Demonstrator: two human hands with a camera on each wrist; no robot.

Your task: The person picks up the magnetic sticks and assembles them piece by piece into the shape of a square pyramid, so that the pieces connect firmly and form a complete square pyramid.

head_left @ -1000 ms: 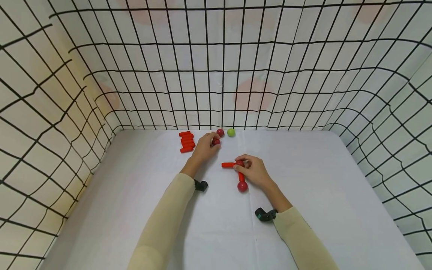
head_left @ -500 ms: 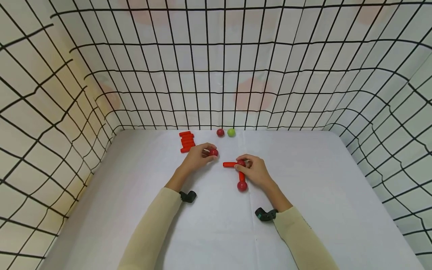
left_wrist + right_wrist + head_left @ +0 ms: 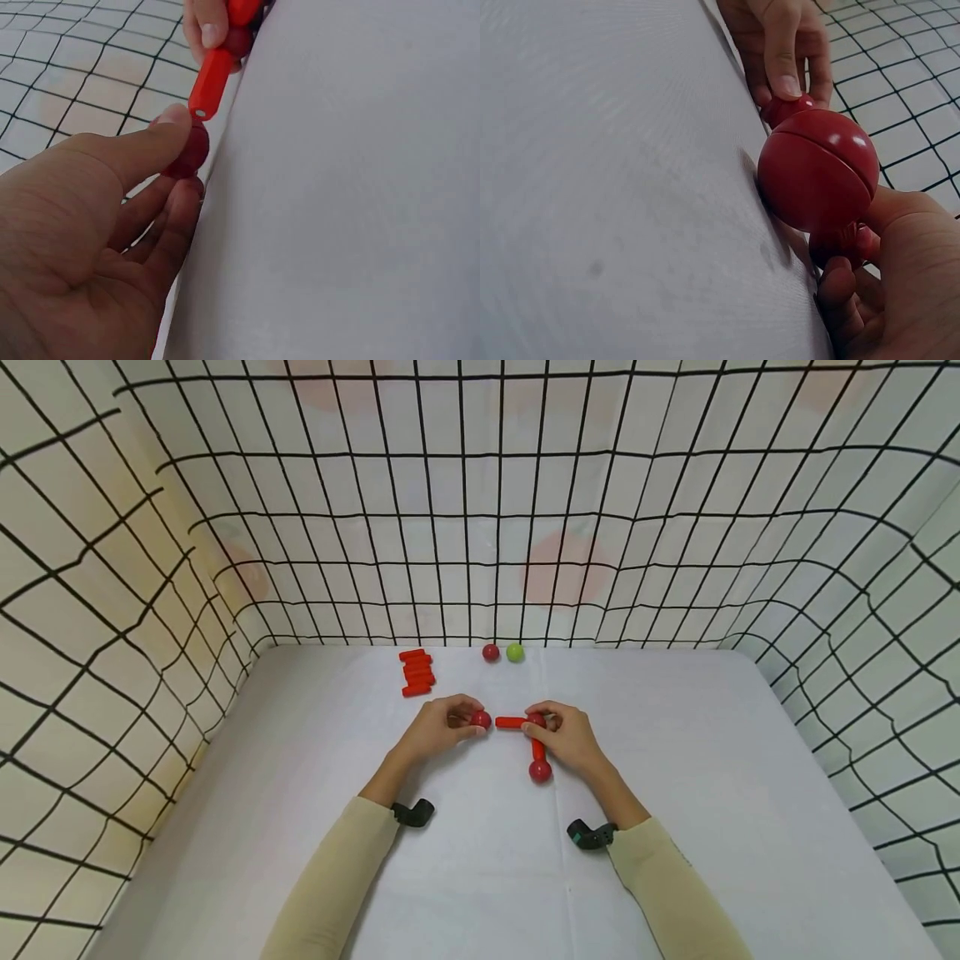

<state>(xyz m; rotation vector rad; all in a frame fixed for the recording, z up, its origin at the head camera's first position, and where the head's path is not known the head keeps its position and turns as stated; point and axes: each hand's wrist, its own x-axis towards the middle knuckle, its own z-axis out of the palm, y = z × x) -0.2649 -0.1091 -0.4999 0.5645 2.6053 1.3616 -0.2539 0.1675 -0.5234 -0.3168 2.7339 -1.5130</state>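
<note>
My left hand [image 3: 442, 724] pinches a shiny red ball [image 3: 481, 719] between thumb and fingers. With my right hand [image 3: 566, 733] I grip the corner ball [image 3: 536, 719] of an L-shaped piece of red sticks and balls. One red stick [image 3: 510, 722] points left from that corner, its free end close to the left hand's ball. Another stick [image 3: 538, 750] runs toward me and ends in a second red ball [image 3: 540, 771]. In the left wrist view the free stick [image 3: 212, 81] shows a small pale dot in its end, right by the held ball [image 3: 195, 150].
Several loose red sticks [image 3: 417, 672] lie in a row at the back left. A red ball [image 3: 491, 652] and a green ball [image 3: 515, 652] sit at the back edge of the white tabletop [image 3: 675, 735]. Black wire mesh [image 3: 461, 515] encloses the back and sides.
My left hand has brought its red ball from near the back toward me, then rightward to the free stick's end. The right hand and the L-shaped piece have barely moved.
</note>
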